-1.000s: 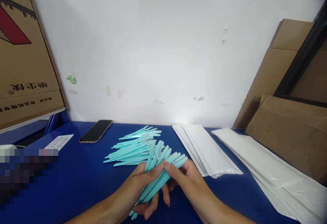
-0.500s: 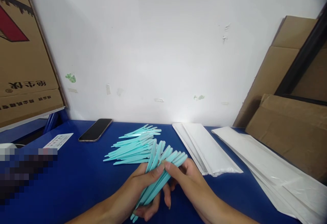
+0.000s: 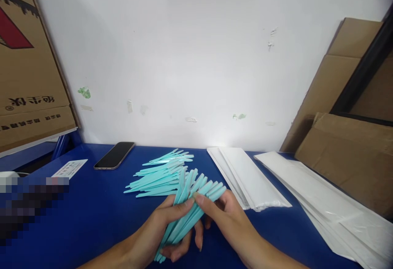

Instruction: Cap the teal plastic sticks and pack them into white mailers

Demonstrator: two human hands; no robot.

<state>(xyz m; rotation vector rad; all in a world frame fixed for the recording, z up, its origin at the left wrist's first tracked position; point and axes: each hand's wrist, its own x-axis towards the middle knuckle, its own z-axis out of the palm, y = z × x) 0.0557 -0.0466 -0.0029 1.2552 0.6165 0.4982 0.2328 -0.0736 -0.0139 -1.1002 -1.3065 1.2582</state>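
Note:
A fanned bunch of slim turquoise eyebrow razors (image 3: 188,224) is held low in front of me, blade ends up and tapered handles down. My left hand (image 3: 164,224) wraps round it from the left, thumb across the front and fingers behind. From the right, my right hand (image 3: 230,220) grips the upper part, its thumb tip pressed on the razors close to my left thumb. Parts of the fingers are hidden behind the bunch. Just beyond, a loose pile of the same razors (image 3: 159,179) lies on the blue table (image 3: 101,215).
White padded envelopes (image 3: 254,179) lie right of the pile, with more white packets (image 3: 325,203) farther right. A phone (image 3: 115,155) and a printed card (image 3: 71,168) lie at left. Cardboard boxes (image 3: 346,158) flank the table, and a white wall (image 3: 196,64) closes the back.
Both hands stay around the bunch. The razors have fanned slightly wider, and my thumbs have shifted a little to the left. The pile beyond is unchanged.

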